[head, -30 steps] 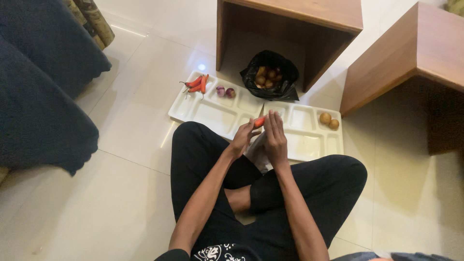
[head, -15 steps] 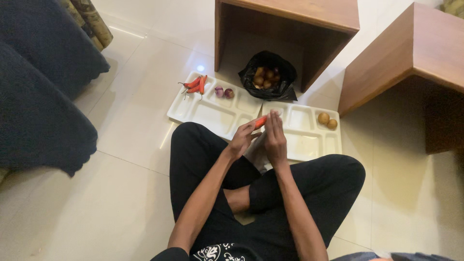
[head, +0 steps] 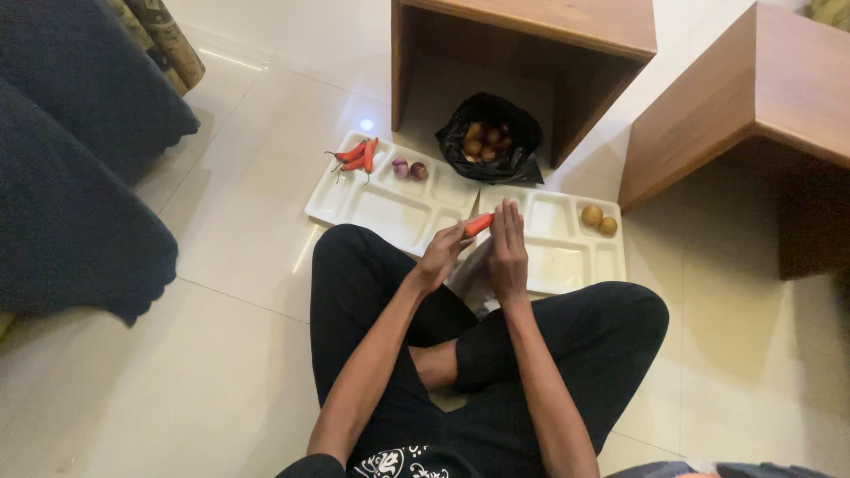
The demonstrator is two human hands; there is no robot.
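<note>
Risk first: the red chili (head: pixel 478 224) is held only at its ends, between both hands, mid-frame just above the knees. It looks thin and slick, so a hard pull or twist could snap it unevenly or let it pop out of the pinch and drop onto the person's black trousers or the floor, w/ juice getting on the fingers. It's over the near edge of the white trays, so a slip could also land it in the wrong compartment.

Left hand (head: pixel 440 255): arm comes up from bottom centre, wrist bent slightly, fingers curled and closed on the chili's lower left end. Right hand (head: pixel 507 248): forearm runs up from lower right, hand fairly flat and upright, fingertips pinching the chili's upper right end. Both hands close together, almost touching.

Around them: left tray (head: pixel 354 208) has more red chilies (head: pixel 357 159) in its upper left compartment and two small onions (head: pixel 410 169) next to those. Right tray (head: pixel 575 265) holds two round brown items (head: pixel 598 220), prob. small potatoes, at its upper right. Black bag (head: pixel 489 142) of similar brown items sits under the wooden table (head: pixel 549 26), top centre.
</note>
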